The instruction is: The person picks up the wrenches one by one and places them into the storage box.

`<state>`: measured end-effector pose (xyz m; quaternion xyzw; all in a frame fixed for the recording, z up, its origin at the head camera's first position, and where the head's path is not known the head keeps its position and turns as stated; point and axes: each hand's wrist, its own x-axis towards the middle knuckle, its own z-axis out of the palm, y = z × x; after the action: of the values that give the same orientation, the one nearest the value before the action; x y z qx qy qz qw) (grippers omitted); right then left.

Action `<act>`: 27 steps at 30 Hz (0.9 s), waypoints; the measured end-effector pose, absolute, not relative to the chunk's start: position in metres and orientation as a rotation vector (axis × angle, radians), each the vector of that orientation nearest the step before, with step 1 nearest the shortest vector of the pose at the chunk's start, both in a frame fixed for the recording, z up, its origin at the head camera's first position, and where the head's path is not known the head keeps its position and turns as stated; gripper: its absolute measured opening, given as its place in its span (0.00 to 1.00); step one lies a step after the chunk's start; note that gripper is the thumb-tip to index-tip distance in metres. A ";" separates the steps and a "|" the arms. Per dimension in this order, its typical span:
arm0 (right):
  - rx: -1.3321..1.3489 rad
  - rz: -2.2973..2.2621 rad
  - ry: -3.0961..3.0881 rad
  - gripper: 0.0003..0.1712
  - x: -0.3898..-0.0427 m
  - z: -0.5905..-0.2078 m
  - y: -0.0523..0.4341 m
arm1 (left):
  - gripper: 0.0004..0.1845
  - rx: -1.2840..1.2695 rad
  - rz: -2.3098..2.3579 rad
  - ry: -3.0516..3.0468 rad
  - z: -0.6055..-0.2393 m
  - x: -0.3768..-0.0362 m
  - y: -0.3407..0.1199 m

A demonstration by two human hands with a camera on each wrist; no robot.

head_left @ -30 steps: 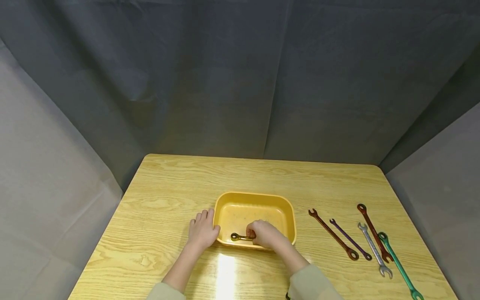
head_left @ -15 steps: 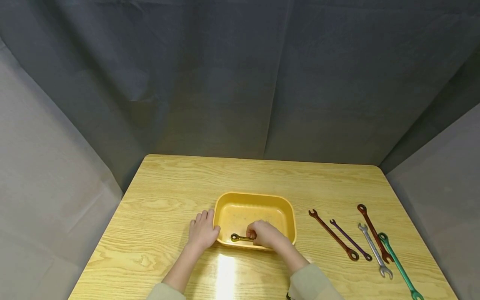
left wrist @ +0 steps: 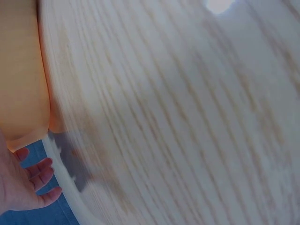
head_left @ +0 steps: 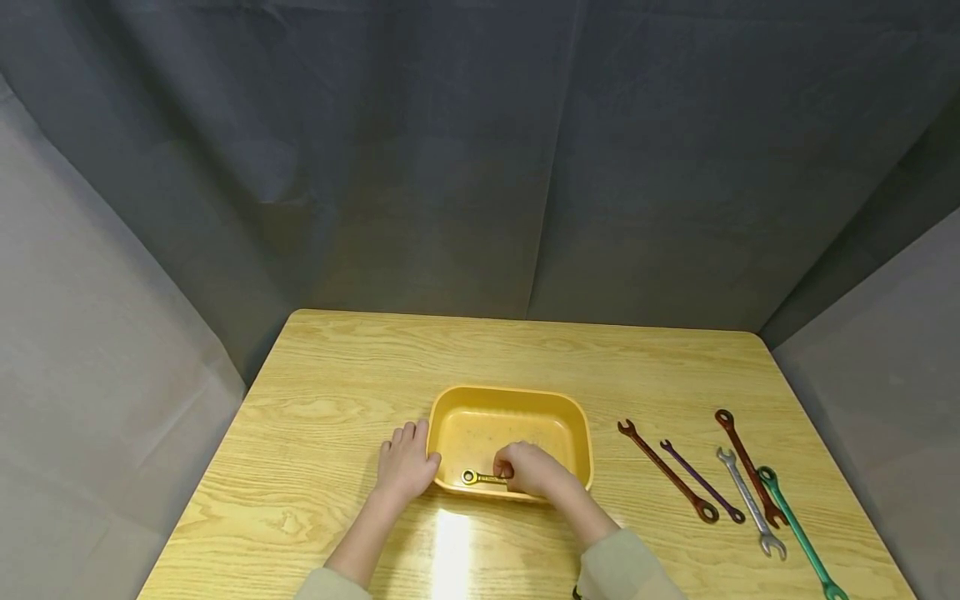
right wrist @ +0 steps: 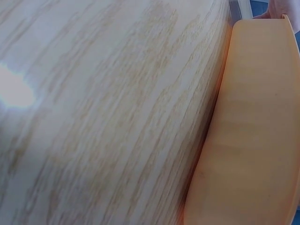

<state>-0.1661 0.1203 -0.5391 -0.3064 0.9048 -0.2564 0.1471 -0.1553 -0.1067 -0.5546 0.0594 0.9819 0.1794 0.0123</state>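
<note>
On the wood-grained table (head_left: 337, 371) sits a yellow tray (head_left: 510, 402), here the hub of a clock face with twelve pointing away from the person. Inside it, toward seven o'clock, a gold wrench (head_left: 487, 478) lies along the near wall, its ring end pointing to nine. The right hand (head_left: 527, 468) reaches in at about five o'clock, covering the wrench's other end; its curled fingers appear to pinch the shaft, though the hand itself hides part of the grip. Between eight and nine o'clock, the left hand (head_left: 405, 461) rests against the tray's outer wall, thumb at the rim and fingers slightly spread, pointing toward twelve.

Between three and four o'clock, apart from the tray, lie more wrenches: an orange-red wrench (head_left: 666, 469), a slim purple wrench (head_left: 701, 479), a silver wrench (head_left: 747, 498), a dark red wrench (head_left: 750, 469) and a green wrench (head_left: 800, 533). Dark cloth (head_left: 427, 167) hangs behind at twelve.
</note>
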 end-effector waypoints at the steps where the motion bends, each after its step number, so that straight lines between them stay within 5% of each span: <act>1: -0.883 -0.736 2.604 0.12 -0.166 -0.539 0.120 | 0.24 0.185 0.562 3.059 -0.555 -0.155 -0.107; 18: -0.923 -0.747 2.695 0.07 -0.166 -0.529 0.122 | 0.25 0.177 0.587 3.028 -0.552 -0.153 -0.107; 27: -1.007 -0.752 2.921 0.13 -0.165 -0.526 0.127 | 0.25 0.170 0.583 3.022 -0.553 -0.153 -0.107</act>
<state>-0.1655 0.1267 -0.5257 -0.3166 0.9184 -0.2365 -0.0193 -0.1534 -0.1071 -0.5527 0.0551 0.9800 0.1890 0.0299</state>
